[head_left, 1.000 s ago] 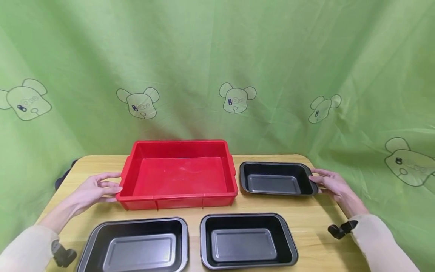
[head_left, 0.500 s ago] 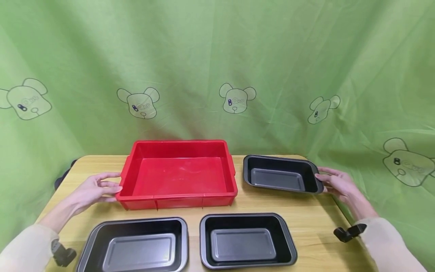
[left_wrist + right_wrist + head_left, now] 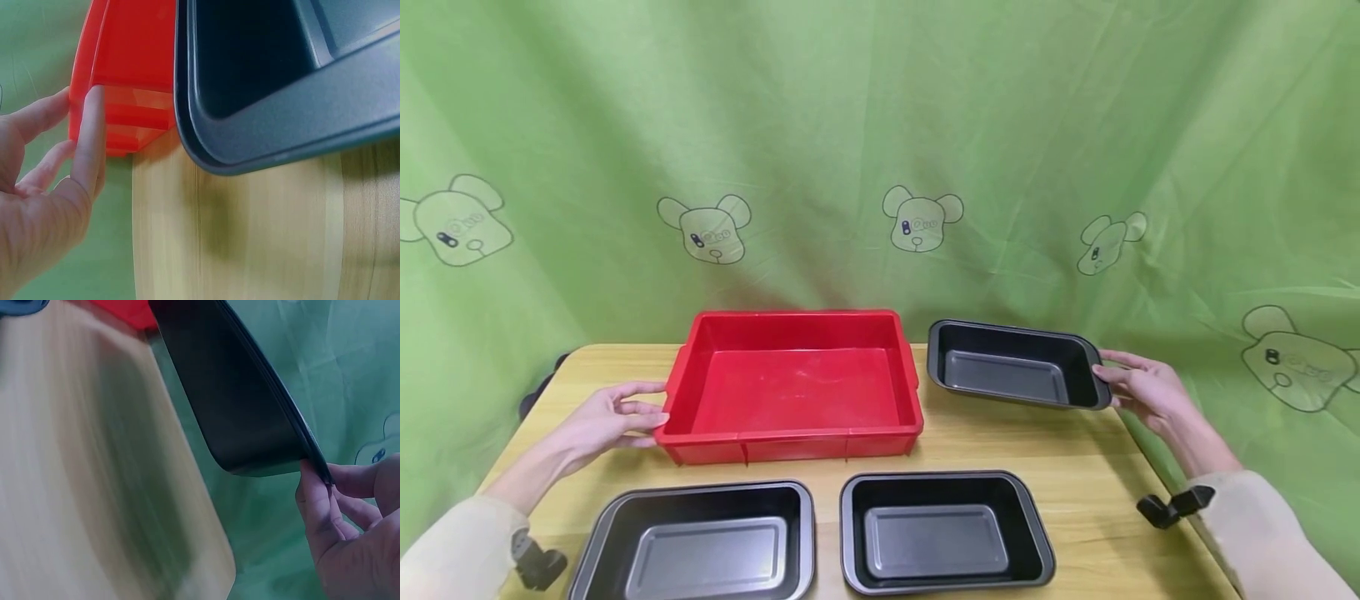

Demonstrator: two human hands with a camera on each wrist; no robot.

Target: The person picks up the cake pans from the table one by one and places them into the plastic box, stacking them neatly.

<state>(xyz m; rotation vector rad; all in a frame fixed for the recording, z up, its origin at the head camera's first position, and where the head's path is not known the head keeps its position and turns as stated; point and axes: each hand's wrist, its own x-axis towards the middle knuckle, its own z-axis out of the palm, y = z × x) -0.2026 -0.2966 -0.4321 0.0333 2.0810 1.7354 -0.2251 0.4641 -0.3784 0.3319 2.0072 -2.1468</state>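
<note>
A red plastic tray (image 3: 797, 447) sits at the back left of the table, with nothing in it. My left hand (image 3: 597, 427) holds its left front corner, thumb over the rim and fingertips against the outer side. To the right, my right hand (image 3: 1150, 398) pinches the right end rim of a dark loaf pan (image 3: 1004, 377) between thumb and fingers. The right wrist view shows that pan (image 3: 231, 394) raised off the table and tilted, its shadow cast on the wood below. Its inside is bare.
Two more dark loaf pans stand along the front, one at the left (image 3: 707, 554) and one in the middle (image 3: 936, 542). A wooden table (image 3: 1097, 500) carries everything. Behind and beside it hangs a green curtain (image 3: 820, 125) with bear-head drawings.
The right hand has lifted the loaf pan off the table; it rose, first shifting right and then back left, and became tilted. The left hand and red tray have stayed put.
</note>
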